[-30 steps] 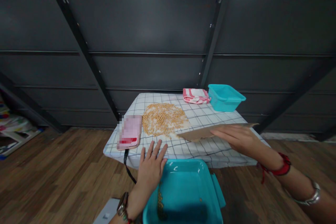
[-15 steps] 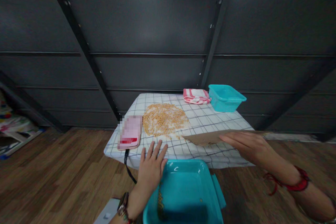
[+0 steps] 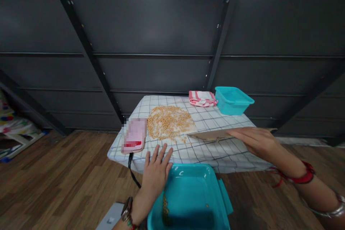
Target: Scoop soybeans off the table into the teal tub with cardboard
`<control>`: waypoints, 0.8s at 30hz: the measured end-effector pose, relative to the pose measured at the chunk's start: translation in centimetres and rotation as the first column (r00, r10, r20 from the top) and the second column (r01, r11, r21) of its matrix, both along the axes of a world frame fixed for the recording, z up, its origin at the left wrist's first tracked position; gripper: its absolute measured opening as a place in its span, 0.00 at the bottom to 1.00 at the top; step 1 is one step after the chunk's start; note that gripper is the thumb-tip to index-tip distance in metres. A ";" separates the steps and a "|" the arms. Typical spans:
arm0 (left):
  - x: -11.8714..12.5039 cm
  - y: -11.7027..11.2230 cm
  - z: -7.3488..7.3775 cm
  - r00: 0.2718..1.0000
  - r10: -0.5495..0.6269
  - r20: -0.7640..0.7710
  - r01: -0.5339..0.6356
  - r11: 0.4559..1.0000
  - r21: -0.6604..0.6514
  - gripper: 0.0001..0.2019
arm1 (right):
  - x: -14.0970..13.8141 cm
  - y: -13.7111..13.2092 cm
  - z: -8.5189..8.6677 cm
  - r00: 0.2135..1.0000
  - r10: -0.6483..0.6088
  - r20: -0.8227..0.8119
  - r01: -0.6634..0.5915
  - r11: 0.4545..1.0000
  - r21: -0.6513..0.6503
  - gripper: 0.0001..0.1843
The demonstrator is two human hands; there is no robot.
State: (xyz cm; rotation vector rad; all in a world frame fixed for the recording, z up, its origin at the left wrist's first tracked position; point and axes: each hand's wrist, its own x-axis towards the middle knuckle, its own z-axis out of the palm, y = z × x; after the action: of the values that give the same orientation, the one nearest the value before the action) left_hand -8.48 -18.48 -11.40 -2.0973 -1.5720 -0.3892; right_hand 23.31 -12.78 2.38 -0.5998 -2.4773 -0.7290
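Observation:
My right hand (image 3: 256, 142) grips a flat piece of brown cardboard (image 3: 210, 135), its narrow end pointing left at the lower right side of a spread of soybeans (image 3: 168, 122). White powdery or grainy stuff lies among the beans on the checked tablecloth (image 3: 226, 156). Fingers spread, my left hand (image 3: 156, 169) lies flat at the table's front edge, beside the rim of a large teal tub (image 3: 192, 183). Some beans rest in the tub along its left side, and a few are on its floor. What the cardboard's underside touches cannot be made out.
A pink phone-like case (image 3: 134, 133) with a black strap (image 3: 130, 170) lies left of the beans. At the back right are a folded pink-and-white striped cloth (image 3: 202, 98) and a small teal basket (image 3: 234, 102). A dark panel wall (image 3: 159, 25) rises behind the table.
My right hand and the cardboard have lifted slightly and tilted. The near edge of the bean spread looks little altered, and my left hand stays in place.

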 end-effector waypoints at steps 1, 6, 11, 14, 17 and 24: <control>0.0 0.0 0.0 1.000 0.002 0.002 -0.002 1.000 0.000 0.20 | 0.1 -0.6 0.3 1.000 0.003 0.003 -0.003 0.999 -0.039 0.23; 0.1 -0.1 0.0 1.000 0.007 0.001 -0.007 1.000 0.001 0.20 | -0.1 -2.3 0.9 0.997 0.070 0.015 -0.068 0.990 -0.120 0.18; -0.1 -0.1 -0.2 1.000 0.000 0.017 0.000 1.000 -0.010 0.21 | -0.4 -1.6 0.8 0.997 0.079 -0.002 -0.079 0.993 -0.091 0.20; -0.2 -0.1 -0.3 1.000 -0.002 0.022 0.002 1.000 -0.015 0.21 | -0.1 -1.5 1.2 0.995 0.091 0.031 -0.088 0.993 -0.084 0.20; -0.1 -0.1 -0.3 0.999 0.002 0.032 -0.001 1.000 -0.030 0.21 | 0.4 -1.5 1.4 0.995 0.077 0.061 -0.071 0.993 -0.091 0.20; -0.2 -0.1 -0.1 0.999 0.009 0.036 -0.007 0.998 -0.056 0.21 | 1.6 -0.5 0.0 0.999 0.018 0.048 -0.014 0.995 -0.094 0.24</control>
State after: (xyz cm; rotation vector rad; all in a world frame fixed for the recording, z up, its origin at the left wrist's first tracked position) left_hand -8.64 -18.57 -11.52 -2.1358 -1.6292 -0.3863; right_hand 24.91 -13.26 2.34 -0.6021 -2.5704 -0.6311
